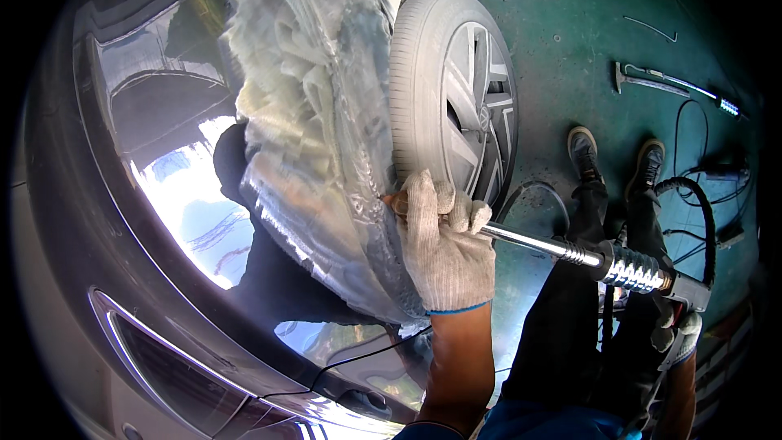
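In a knitted glove, my left hand [446, 257] is closed around the front end of a dent puller [529, 240], a chrome rod with a spring and a pistol-type handle. Its copper-coloured tip [393, 202] is at the rough edge of the wheel arch, by a row of small weld marks. My right hand [688, 334], also gloved, is wrapped round the handle at lower right, its fingers partly hidden. The car's body panel [297, 106] is sanded to bare, uneven metal around the arch, with dark glossy paint beyond. The dusty wheel [481, 106] stands beside it.
A thick black cable [696, 195] runs from the handle. On the green floor [562, 65] lie a T-ended bar tool [652, 84], a thin hooked rod [652, 28] and tangled cables [717, 175]. A thin black wire [350, 360] crosses the paint near the door handle.
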`<state>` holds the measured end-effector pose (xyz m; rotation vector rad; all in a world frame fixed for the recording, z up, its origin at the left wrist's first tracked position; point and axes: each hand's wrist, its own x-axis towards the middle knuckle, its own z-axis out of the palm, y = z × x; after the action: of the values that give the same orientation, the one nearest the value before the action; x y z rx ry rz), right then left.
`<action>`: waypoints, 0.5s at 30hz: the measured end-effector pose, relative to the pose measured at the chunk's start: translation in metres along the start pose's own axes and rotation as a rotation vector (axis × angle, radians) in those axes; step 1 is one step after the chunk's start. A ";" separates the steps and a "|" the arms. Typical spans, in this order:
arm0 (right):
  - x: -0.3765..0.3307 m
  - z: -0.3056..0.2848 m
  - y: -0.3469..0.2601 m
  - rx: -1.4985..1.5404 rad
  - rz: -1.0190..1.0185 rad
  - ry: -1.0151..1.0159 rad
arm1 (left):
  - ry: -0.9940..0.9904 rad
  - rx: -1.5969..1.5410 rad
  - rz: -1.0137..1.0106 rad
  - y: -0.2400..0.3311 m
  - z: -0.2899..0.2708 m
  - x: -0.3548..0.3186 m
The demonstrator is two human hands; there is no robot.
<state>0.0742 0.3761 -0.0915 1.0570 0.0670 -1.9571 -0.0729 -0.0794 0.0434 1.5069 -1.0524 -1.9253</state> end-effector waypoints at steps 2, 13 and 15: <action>0.000 -0.003 -0.001 -0.025 0.014 -0.024 | 0.015 0.010 0.005 0.000 -0.001 0.000; -0.001 -0.001 -0.003 -0.111 0.005 0.002 | 0.038 0.026 -0.029 0.002 0.003 -0.004; -0.003 -0.002 -0.004 -0.111 -0.010 0.035 | 0.078 0.048 -0.017 0.003 0.006 -0.004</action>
<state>0.0731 0.3812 -0.0923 1.0196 0.1975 -1.9209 -0.0774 -0.0765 0.0490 1.6085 -1.0613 -1.8499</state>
